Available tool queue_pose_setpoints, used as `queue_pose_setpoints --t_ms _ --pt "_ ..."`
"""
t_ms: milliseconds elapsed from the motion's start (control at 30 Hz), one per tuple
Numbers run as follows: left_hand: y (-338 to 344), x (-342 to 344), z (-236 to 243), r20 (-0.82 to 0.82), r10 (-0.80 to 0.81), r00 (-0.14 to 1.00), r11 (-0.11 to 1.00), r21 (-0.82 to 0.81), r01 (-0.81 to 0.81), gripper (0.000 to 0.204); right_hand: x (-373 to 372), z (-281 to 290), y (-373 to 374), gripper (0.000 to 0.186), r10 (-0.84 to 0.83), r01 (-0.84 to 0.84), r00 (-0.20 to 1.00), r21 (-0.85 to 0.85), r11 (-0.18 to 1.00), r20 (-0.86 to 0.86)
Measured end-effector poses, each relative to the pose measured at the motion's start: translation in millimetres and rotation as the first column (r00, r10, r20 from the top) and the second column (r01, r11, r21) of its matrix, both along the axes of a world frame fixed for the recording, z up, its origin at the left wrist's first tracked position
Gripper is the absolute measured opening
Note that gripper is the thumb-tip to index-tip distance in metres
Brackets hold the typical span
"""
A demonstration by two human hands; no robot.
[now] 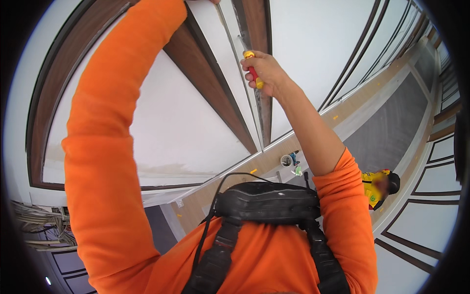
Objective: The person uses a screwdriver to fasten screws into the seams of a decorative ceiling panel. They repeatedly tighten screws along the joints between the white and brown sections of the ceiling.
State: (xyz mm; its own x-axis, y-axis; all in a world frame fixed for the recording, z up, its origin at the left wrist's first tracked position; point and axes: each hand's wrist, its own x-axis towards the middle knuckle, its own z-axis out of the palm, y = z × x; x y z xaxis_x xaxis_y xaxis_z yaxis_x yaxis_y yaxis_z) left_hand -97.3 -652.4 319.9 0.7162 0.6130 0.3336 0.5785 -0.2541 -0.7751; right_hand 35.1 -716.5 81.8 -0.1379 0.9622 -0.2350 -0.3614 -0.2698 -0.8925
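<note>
My right hand is closed round the red and yellow handle of a screwdriver. Its metal shaft points up and away, with the tip by the edge of a dark brown wood trim strip on the white wall. To the left of that strip runs a narrow white panel with a thin groove. My left arm, in an orange sleeve, reaches up to the top edge of the picture. Only a sliver of my left hand shows there, so its fingers and anything in them are hidden.
A white bucket and a blue-black power drill are on the floor below. Lower right is another person in yellow with a dark cap. Bundled cables hang at left. A black chest pack sits on my front.
</note>
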Motion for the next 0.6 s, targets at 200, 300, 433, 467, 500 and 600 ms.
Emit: queue_pose_setpoints --t_ms 200,300,433,467,500,600 --pt "-9.5 12.5 -82.7 0.150 -0.048 0.987 0.988 -0.140 0.070 0.111 38.6 -57.6 -100.1 0.042 -0.157 0.043 0.849 0.230 0.972 0.505" --pt "28.5 8.3 -177.6 0.346 -0.049 0.937 0.995 -0.062 0.075 0.111 54.6 -127.8 -165.8 0.043 -0.115 0.139 0.884 -0.022 0.990 0.453" --pt "32.0 12.9 -188.9 0.324 0.040 0.945 0.999 -0.034 -0.031 0.100 81.2 -232.7 -263.8 0.039 -0.193 0.317 0.882 -0.238 0.918 0.430" --pt "29.5 12.5 -188.6 0.305 0.057 0.951 0.998 -0.043 -0.046 0.097 87.3 -256.4 -291.3 0.037 -0.226 0.367 0.880 -0.297 0.881 0.416" --pt "25.5 10.1 -188.6 0.283 0.081 0.956 0.996 -0.056 -0.068 0.094 93.2 -275.7 -317.7 0.034 -0.246 0.400 0.880 -0.352 0.846 0.407" --pt "27.5 13.6 -185.7 0.264 0.019 0.964 0.999 -0.047 -0.006 0.097 106.5 -329.9 -380.9 0.023 -0.331 0.484 0.871 -0.517 0.706 0.363"
